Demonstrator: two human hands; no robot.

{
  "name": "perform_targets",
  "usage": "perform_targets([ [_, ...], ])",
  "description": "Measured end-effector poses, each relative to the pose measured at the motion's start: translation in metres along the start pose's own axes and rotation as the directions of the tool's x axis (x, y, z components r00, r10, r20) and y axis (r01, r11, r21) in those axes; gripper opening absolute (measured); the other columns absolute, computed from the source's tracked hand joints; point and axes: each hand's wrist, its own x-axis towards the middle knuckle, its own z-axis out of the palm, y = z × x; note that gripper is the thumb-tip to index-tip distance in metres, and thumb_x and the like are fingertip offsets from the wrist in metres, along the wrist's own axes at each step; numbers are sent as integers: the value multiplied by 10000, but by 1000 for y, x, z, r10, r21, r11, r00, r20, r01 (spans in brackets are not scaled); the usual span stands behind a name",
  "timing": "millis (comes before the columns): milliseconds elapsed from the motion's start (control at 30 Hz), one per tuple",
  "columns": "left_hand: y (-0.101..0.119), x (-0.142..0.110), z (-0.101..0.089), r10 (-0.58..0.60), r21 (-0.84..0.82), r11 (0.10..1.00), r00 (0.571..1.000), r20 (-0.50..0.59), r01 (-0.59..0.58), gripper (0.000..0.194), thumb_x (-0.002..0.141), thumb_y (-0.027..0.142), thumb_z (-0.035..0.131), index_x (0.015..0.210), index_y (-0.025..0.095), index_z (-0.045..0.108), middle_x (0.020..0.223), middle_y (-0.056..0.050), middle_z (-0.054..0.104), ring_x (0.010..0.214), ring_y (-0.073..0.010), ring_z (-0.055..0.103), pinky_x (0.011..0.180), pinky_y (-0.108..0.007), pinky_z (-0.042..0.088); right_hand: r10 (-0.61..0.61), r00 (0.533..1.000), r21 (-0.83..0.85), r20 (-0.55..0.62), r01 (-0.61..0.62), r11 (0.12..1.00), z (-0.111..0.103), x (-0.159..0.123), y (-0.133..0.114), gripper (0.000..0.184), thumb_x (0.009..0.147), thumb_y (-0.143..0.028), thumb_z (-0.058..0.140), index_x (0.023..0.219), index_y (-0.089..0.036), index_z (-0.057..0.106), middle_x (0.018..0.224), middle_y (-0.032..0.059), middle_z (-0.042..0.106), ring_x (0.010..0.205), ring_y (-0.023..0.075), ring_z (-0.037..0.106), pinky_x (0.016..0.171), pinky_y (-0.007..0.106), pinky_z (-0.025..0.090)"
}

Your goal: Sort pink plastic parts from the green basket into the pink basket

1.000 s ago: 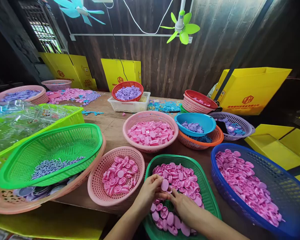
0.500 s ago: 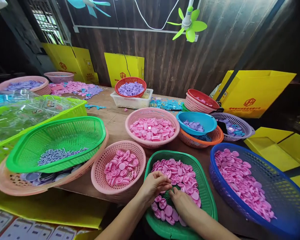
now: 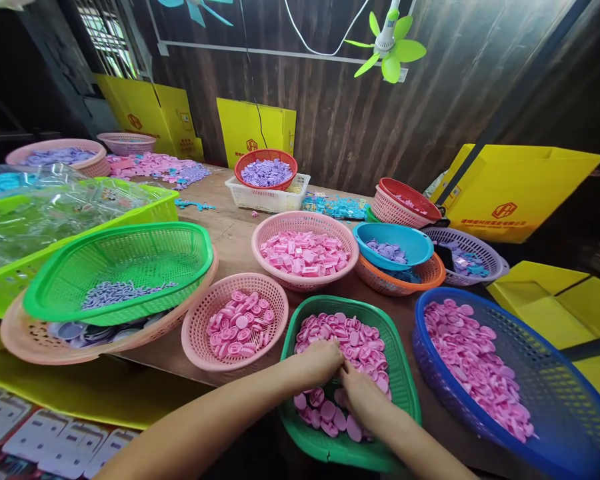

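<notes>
Centrally, head view: one dark green oval plastic basket on the brown wooden tabletop, containing round pink plastic pieces. Left hand and right hand, meeting above these pieces; fingers of both curled inward, their grasp hidden, contents cannot be told. Beside, on the left: one light pink round perforated basket, holding similar pieces. On the right: one deep blue oval basket, likewise stocked.
</notes>
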Motion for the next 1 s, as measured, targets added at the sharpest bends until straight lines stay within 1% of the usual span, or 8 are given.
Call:
perform_targets([
  [200,5,2,4,-38,55,998,999,31,36,191,605,4,511,706,106,638,750,-161,632,784,-291,587,747,-371,421,4,1000,-179,-23,-8,984,19,4,-5,524,761,43,319,1223,-162,456,1180,151,525,910,218,604,698,267,454],
  [367,-7,-4,-14,-119,51,991,993,-16,120,168,603,89,547,751,121,620,792,-114,622,779,-241,577,723,-324,432,-28,999,-245,-39,18,969,15,1,-3,530,765,25,359,1230,-220,427,1128,115,529,758,187,639,592,250,448],
  [500,-14,-15,-31,-127,25,991,990,-67,129,231,647,106,517,864,140,590,856,-74,604,808,-192,552,728,-268,416,-38,998,-279,-45,24,960,11,1,-4,383,759,11,405,1037,-216,538,1077,86,546,710,176,643,556,236,422],
  [567,-14,-20,-35,-95,19,995,990,-100,97,309,654,106,517,958,149,554,924,-66,590,846,-183,538,733,-253,412,-40,998,-299,-45,24,954,11,3,-7,345,760,24,391,970,-193,556,1008,81,575,701,182,642,545,238,414],
  [633,-15,-23,-33,-6,92,996,996,-94,14,329,668,109,517,992,162,534,968,-57,576,862,-172,534,727,-238,415,-43,998,-315,-44,27,949,12,3,-9,338,748,34,398,958,-181,553,949,74,594,705,187,642,540,238,411],
  [733,-16,-24,-20,120,271,954,992,34,-125,196,671,121,539,859,152,587,891,-62,591,771,-179,565,650,-245,440,-55,998,-333,-41,38,942,13,1,-12,293,736,-2,463,959,-171,547,928,74,598,713,198,642,528,239,414],
  [867,-12,-24,-4,155,395,895,976,155,-205,161,653,134,582,806,104,619,834,-114,608,690,-218,591,563,-273,459,-83,996,-349,-38,65,935,15,-2,-12,319,758,2,439,997,-184,541,909,62,609,692,183,642,528,233,420],
  [1000,-4,-25,-1,162,485,842,968,193,-238,119,682,107,570,781,88,634,761,-130,621,634,-215,603,527,-272,469,-92,995,-347,-48,70,935,19,-3,-11,351,765,19,409,1001,-197,554,916,59,619,676,151,637,548,208,413],
])
